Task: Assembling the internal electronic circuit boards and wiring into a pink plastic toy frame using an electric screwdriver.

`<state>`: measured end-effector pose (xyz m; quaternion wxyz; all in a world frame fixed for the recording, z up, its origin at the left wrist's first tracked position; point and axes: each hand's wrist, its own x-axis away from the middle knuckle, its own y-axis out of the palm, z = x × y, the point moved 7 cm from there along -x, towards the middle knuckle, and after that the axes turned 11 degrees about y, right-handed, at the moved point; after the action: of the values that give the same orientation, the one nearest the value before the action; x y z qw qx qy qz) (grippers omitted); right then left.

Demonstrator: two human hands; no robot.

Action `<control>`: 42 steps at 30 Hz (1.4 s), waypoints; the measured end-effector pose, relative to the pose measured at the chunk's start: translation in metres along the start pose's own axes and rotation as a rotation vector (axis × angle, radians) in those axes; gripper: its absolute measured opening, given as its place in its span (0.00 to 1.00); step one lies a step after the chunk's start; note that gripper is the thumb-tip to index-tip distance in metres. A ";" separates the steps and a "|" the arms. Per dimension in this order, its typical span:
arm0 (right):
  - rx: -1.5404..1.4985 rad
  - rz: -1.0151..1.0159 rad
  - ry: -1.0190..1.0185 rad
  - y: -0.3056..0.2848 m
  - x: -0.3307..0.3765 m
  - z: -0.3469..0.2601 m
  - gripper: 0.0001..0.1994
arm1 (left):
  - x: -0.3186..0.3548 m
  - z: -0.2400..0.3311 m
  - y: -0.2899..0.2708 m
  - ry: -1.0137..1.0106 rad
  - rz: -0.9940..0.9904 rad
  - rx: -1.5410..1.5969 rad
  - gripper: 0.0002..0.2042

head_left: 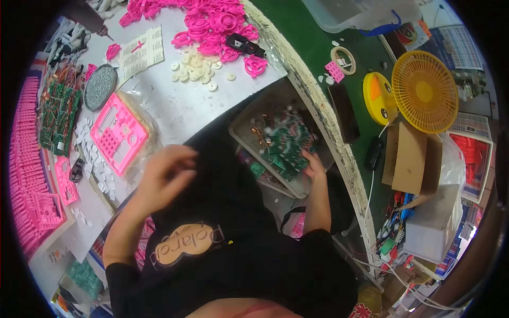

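Observation:
My right hand [315, 164] reaches down into a grey plastic bin [295, 189] below the table edge. Its fingers close on the edge of a bunch of green circuit boards [289, 143] with wires and copper-coloured parts, blurred by motion. My left hand [170, 168] hovers above my lap by the table's near edge, its bent fingers smeared, and no object shows in it. Nearest to it on the table lies a pink plastic panel [121, 132] with a grid of square holes, beside clear plastic wrapping.
Pink plastic rings [217, 26], white discs [196, 66] and a round dish of grey granules [99, 87] lie on the white table [175, 116]. A screwdriver-like tool [93, 21] hangs at the upper left. On the right green surface stand a yellow fan [424, 91] and a cardboard box [408, 159].

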<state>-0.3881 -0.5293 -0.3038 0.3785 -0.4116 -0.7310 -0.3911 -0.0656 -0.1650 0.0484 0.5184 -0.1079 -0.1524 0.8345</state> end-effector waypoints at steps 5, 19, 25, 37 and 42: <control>0.131 -0.393 0.057 0.068 0.010 0.005 0.33 | -0.099 -0.114 0.130 -0.153 -0.085 0.193 0.31; 0.072 -0.598 -0.083 0.205 0.184 -0.001 0.34 | -0.077 -0.042 0.132 -0.401 0.071 0.970 0.24; 0.330 -0.537 -0.179 0.243 0.218 0.002 0.34 | -0.046 -0.015 0.078 -0.243 0.153 0.746 0.29; 0.484 -1.126 0.126 0.515 0.233 0.047 0.30 | 0.013 0.026 -0.192 -0.237 0.133 0.090 0.29; 0.574 -1.182 0.015 0.673 0.253 0.095 0.24 | 0.061 -0.013 -0.304 -0.237 0.352 0.076 0.31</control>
<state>0.0991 -0.1293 0.0544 0.1995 0.1794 -0.9067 -0.3255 0.1651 0.0179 0.1459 0.3469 -0.0143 -0.1598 0.9241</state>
